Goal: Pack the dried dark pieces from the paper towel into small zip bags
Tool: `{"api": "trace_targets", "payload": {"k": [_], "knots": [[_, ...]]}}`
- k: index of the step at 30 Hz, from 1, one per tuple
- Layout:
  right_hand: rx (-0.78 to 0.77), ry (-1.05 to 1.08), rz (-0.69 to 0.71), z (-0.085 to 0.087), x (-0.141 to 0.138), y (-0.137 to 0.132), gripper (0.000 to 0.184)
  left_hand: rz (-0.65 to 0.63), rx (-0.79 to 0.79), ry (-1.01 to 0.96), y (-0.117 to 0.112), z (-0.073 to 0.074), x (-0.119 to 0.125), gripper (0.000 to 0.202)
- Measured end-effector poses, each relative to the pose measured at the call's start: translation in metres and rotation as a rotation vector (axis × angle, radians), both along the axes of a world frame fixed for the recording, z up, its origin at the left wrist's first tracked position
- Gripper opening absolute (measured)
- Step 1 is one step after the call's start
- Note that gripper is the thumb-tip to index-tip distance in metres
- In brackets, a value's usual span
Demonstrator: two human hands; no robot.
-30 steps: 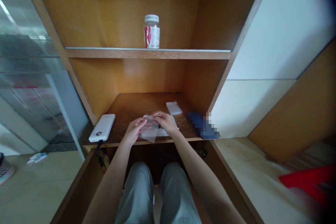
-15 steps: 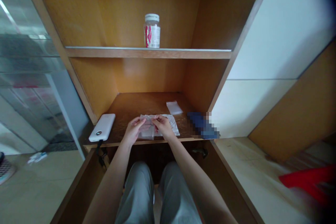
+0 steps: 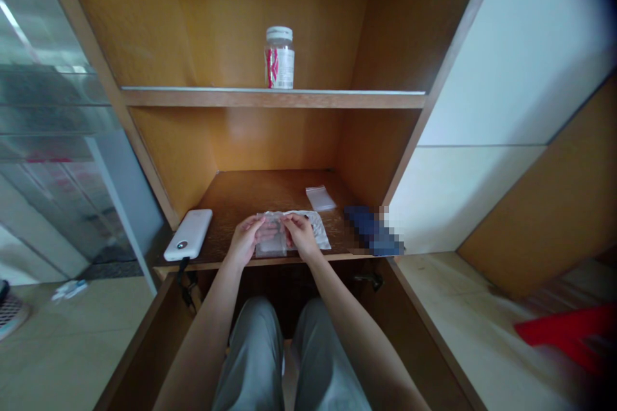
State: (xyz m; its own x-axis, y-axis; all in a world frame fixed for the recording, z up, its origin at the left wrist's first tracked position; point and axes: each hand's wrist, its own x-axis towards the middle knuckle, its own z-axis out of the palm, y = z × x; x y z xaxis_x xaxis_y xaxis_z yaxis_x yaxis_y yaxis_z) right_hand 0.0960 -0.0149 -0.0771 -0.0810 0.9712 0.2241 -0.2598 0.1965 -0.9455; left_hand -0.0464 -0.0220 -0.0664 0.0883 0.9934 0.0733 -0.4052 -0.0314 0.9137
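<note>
A clear plastic bag (image 3: 271,245) hangs upright between my hands, over the front edge of the lower shelf. My left hand (image 3: 245,237) pinches its upper left side, and my right hand (image 3: 299,235) grips the upper right side. Behind the bag and the right hand, a crinkled whitish sheet or pouch (image 3: 320,231) lies flat on the wood; part of it is hidden. Farther back rests a small clear zip bag (image 3: 321,198), touched by neither hand.
A white power bank (image 3: 189,234) with a dark cable lies at the shelf's left. At the right is a dark blue item (image 3: 371,231), partly blurred out. A white-capped bottle (image 3: 279,58) stands on the upper shelf (image 3: 193,98). Below the hands, an open drawer surrounds my knees.
The clear bag is now spread flatter and wider between my fingers. My hands have barely shifted, and the other things stay in place.
</note>
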Motion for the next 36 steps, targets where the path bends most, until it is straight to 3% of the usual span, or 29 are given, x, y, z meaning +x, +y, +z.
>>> {"api": "trace_targets", "payload": {"k": [15,26,36], "knots": [[-0.005,0.125,0.006,-0.0073,0.0023,0.0034,0.019,-0.009,-0.006,0.045,0.0036,-0.0049,-0.0015,0.025],[-0.013,0.05,0.008,-0.0063,0.0035,0.0017,0.025,-0.029,0.003,0.0,0.002,-0.0025,-0.0012,0.017],[-0.003,0.003,0.021,-0.0089,0.0026,0.0025,0.023,-0.002,0.068,0.183,0.0031,-0.0084,0.0009,0.02]]}}
